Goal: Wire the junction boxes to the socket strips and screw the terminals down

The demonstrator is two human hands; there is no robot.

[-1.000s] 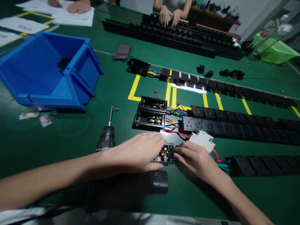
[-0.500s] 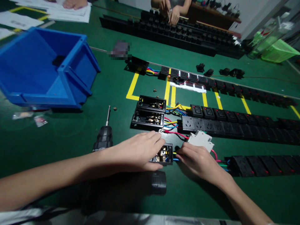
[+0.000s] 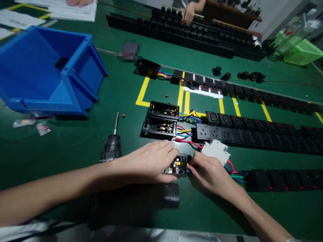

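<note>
My left hand (image 3: 157, 161) is wrapped over a black terminal box (image 3: 183, 164) with brass terminals, holding it on the table and hiding its left part. Close to the box's right end, my right hand (image 3: 210, 169) pinches the wires (image 3: 188, 166) that enter it; yellow and blue show there. Behind the right hand lies a grey-white circuit breaker (image 3: 215, 151), with a red wire (image 3: 188, 142) running left from it. Green, blue and red wires lead right to a black socket strip (image 3: 282, 179). A power drill (image 3: 112, 148) lies under my left forearm, bit pointing away.
Two more open terminal boxes (image 3: 160, 127) lie beyond my hands, wired to socket strips (image 3: 242, 136). A blue bin (image 3: 80, 64) stands at left, with small plastic bags (image 3: 43, 129) before it. Loose brass screws (image 3: 123, 115) lie nearby. Across the table is another person's hand (image 3: 188, 13).
My left hand stays on the terminal box. My right hand has shifted slightly left at the wires. One of the other person's two hands has moved out of view.
</note>
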